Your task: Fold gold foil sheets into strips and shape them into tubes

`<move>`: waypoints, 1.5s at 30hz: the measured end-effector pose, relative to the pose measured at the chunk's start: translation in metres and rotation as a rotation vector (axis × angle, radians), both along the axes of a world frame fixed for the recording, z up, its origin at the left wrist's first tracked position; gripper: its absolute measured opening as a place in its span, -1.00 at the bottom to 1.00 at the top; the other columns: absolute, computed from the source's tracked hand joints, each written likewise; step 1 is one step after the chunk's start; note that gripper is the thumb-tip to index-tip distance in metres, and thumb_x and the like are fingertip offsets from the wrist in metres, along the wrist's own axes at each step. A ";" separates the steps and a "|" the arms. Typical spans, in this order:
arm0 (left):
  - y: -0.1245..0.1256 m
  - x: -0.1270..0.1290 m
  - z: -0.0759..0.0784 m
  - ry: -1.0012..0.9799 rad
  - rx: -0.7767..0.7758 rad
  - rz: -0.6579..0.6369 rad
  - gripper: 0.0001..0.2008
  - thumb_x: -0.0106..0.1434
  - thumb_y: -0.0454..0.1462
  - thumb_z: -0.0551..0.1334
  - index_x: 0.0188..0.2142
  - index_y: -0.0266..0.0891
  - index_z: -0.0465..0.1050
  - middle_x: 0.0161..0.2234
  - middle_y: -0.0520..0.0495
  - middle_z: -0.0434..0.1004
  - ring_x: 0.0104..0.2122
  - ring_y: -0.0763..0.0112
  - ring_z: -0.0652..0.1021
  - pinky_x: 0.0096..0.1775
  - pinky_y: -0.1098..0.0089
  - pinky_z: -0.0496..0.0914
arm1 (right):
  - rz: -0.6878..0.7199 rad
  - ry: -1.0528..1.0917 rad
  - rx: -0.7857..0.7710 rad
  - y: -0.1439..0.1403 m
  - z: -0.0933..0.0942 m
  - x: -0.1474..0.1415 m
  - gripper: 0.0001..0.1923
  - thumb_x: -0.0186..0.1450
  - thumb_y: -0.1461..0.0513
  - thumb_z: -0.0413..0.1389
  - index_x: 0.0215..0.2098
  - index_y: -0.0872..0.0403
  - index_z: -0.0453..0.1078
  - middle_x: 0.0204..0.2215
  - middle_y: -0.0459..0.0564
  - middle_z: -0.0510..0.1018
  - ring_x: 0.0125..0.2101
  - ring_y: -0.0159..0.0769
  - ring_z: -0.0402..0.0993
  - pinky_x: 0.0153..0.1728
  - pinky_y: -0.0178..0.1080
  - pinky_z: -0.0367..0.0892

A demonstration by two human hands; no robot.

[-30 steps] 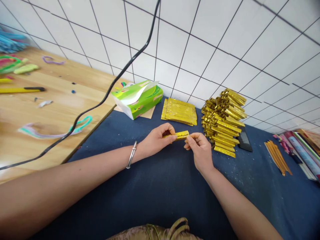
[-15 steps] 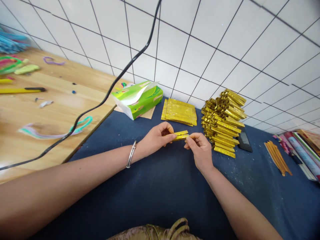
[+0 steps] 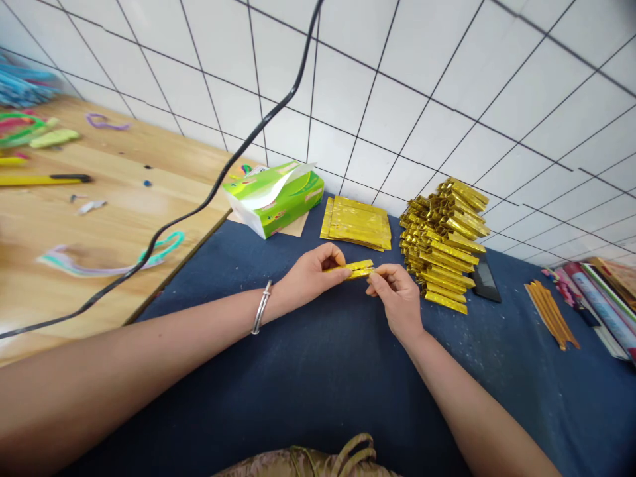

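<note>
A narrow folded strip of gold foil paper (image 3: 358,269) is held between both hands over the blue cloth (image 3: 318,371). My left hand (image 3: 311,275), with a silver bangle at the wrist, pinches the strip's left end. My right hand (image 3: 397,298) pinches its right end with thumb and forefinger. Just beyond the hands lies a flat stack of gold foil sheets (image 3: 358,222). To the right stands a tall pile of folded gold strips (image 3: 444,242).
A green tissue pack (image 3: 273,195) sits at the cloth's far left corner. A black cable (image 3: 223,172) hangs across the wooden table (image 3: 74,225), which carries coloured pipe cleaners and a yellow cutter. A phone (image 3: 485,281), tan sticks (image 3: 551,311) and books lie at right.
The gold strip between my fingers has been pressed slightly flatter; both hands stay in nearly the same place.
</note>
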State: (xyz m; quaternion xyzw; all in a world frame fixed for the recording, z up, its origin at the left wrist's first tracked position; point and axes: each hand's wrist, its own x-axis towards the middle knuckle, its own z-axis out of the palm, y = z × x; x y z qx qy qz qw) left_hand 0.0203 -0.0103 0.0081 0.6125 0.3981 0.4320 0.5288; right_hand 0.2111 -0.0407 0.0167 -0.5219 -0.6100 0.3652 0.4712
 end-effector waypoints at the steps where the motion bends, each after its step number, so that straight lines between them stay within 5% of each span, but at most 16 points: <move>1: 0.000 0.000 0.000 0.002 0.000 0.000 -0.80 0.11 -0.21 0.26 -0.36 -0.26 0.27 -0.50 0.10 0.28 -0.54 0.62 0.27 -0.50 0.55 0.19 | 0.002 0.000 0.000 0.000 0.000 0.000 -0.83 0.21 0.11 0.14 -0.31 0.03 0.36 -0.49 -0.17 0.41 -0.53 -0.45 0.40 -0.46 -0.35 0.32; 45: -0.002 0.000 0.001 0.219 0.157 0.094 -0.89 0.14 -0.25 0.20 -0.37 -0.26 0.37 -0.45 0.04 0.41 -0.48 0.56 0.36 -0.45 0.54 0.26 | 0.019 -0.028 -0.052 0.001 0.000 0.002 -0.81 0.19 0.08 0.15 -0.34 0.03 0.41 -0.52 -0.16 0.46 -0.53 -0.43 0.40 -0.45 -0.35 0.31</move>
